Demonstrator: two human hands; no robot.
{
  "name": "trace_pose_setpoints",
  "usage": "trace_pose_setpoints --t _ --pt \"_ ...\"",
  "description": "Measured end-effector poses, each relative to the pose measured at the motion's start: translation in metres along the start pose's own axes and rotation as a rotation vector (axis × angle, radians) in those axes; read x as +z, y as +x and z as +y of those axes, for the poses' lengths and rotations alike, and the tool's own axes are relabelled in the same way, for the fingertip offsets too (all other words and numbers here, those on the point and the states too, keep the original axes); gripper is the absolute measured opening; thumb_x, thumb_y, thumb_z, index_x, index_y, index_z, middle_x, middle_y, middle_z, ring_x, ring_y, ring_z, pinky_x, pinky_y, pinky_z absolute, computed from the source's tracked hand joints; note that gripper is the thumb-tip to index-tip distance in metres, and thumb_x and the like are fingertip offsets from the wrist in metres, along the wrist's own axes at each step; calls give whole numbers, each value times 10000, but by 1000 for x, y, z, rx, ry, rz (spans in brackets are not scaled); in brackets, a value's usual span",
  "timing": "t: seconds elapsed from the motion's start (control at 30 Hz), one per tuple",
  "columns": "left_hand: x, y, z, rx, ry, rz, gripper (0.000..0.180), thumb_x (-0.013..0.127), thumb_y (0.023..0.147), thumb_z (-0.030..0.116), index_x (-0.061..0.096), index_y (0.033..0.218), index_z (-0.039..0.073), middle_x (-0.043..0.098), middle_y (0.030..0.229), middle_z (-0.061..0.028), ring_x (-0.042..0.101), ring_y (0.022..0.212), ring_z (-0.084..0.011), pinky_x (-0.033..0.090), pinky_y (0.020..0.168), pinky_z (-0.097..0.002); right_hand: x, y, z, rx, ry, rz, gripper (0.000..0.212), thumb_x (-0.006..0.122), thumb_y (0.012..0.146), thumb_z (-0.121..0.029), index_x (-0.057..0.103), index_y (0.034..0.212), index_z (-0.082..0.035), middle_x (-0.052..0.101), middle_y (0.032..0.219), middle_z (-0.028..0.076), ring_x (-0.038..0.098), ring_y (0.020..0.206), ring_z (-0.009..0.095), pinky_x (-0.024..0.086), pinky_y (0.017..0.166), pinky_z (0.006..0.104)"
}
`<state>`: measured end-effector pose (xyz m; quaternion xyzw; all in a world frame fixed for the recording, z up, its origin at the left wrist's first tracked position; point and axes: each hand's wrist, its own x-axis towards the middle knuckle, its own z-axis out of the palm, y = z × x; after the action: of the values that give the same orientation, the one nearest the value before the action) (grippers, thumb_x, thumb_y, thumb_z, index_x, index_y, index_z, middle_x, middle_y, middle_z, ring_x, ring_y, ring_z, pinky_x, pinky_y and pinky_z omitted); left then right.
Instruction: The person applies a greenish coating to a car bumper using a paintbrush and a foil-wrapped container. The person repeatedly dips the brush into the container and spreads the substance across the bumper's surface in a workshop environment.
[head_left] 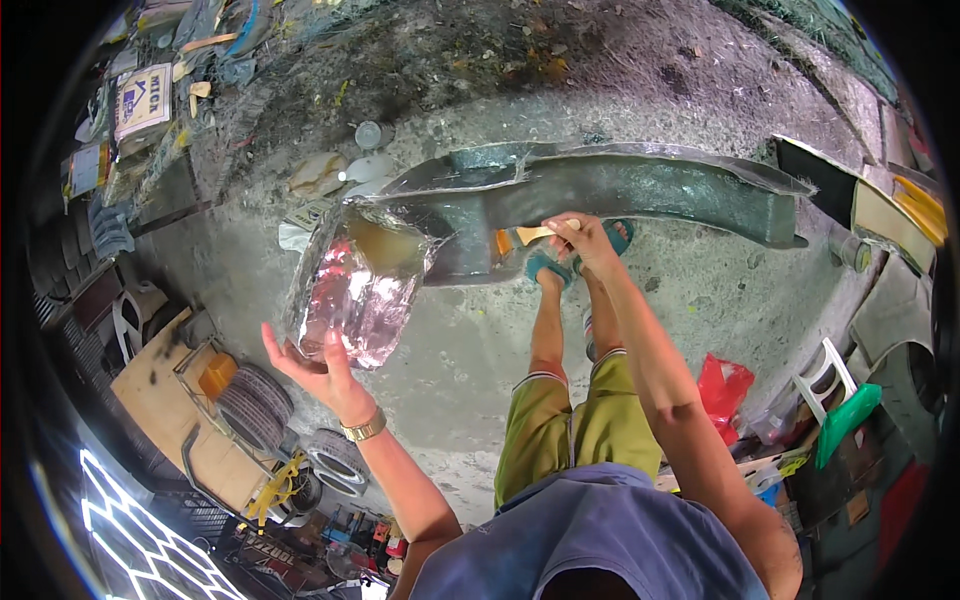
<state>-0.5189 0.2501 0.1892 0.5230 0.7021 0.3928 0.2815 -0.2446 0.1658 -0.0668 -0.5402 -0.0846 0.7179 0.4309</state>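
Observation:
My left hand (325, 378) grips the lower end of a clear plastic container (358, 305), thumb and fingers around it. Yellowish liquid (385, 247) shows near the container's far, open-looking end. In my right hand (585, 243) is a paintbrush (533, 234), pinched by its pale wooden handle, its orange-brown end pointing left. Behind both hands lies a long, curved dark grey-green moulded panel (650, 195) with rough edges. The brush end is at the panel's near edge; whether it touches cannot be made out.
My sandalled feet (550, 270) stand close to the panel. Stacked tyres (255, 405) and a wooden board (155, 400) are on the left. A red plastic bag (722, 395) and a white plastic chair (828, 380) are on the right. Scrap lies at the far left.

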Motion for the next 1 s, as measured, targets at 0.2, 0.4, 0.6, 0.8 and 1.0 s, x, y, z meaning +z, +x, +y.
trace_pose_setpoints --t 0.2,0.4,0.6,0.8,1.0 --pt "-1 -3 4 -21 0 13 800 707 797 236 260 1442 80 413 1236 -136 450 1093 -232 370 963 -377 28 -33 -50 -430 -523 -146 151 639 885 -146 667 935 -7 628 845 54 600 735 137 494 645 285" --pt "-6 -3 6 -16 -1 8 803 707 798 236 256 1445 82 401 1269 -140 447 1105 -232 365 968 -378 53 -64 -83 -244 -455 -283 163 634 879 -160 671 928 -9 625 867 52 596 748 135 491 642 270" --pt "-11 -7 4 -2 0 13 709 669 831 186 302 1429 83 414 1302 -102 452 1114 -191 381 963 -352 27 -35 -74 -63 -198 -305 183 600 836 -143 672 867 22 639 820 57 591 646 117 508 579 246" --pt "-6 -10 10 12 -12 33 698 664 843 221 310 1430 86 311 1416 -86 371 1242 -223 325 1033 -379 -15 23 -14 -40 -212 -190 183 596 836 -149 667 848 19 645 785 62 592 640 116 488 519 249" --pt "-5 -10 4 14 -28 34 682 654 852 204 313 1431 87 295 1432 -80 364 1255 -226 303 1051 -391 -10 20 -9 -94 -508 -92 196 595 855 -155 651 867 32 627 729 62 577 638 106 456 539 268"
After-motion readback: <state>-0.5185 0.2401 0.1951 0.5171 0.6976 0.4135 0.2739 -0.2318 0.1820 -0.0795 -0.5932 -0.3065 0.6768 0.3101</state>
